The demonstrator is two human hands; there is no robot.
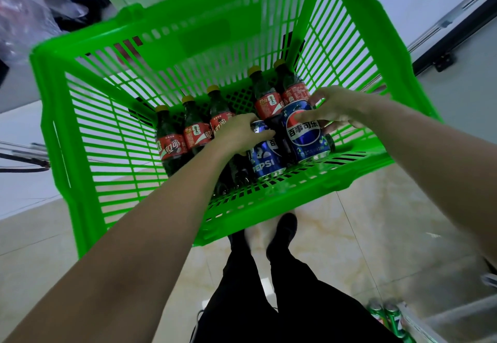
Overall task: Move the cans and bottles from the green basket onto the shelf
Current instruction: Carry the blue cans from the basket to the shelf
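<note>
Hands reach into the green basket (pixel 88 116): the left hand (pixel 239 132) curls its fingers over the top of a blue Pepsi can (pixel 267 158), and the right hand (pixel 336 111) grips a second, nearer-right Pepsi can (pixel 305 135) with fingers wrapped round its upper part. Five dark cola bottles (pixel 172 146) with red labels and yellow caps lie just beyond, toward the far wall, while green cans (pixel 390 315) stand near the lower right edge.

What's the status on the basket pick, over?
Left hand grips one Pepsi can, right hand grips the other can. Both cans inside green basket. Five cola bottles beside them; nothing blocking.
</note>
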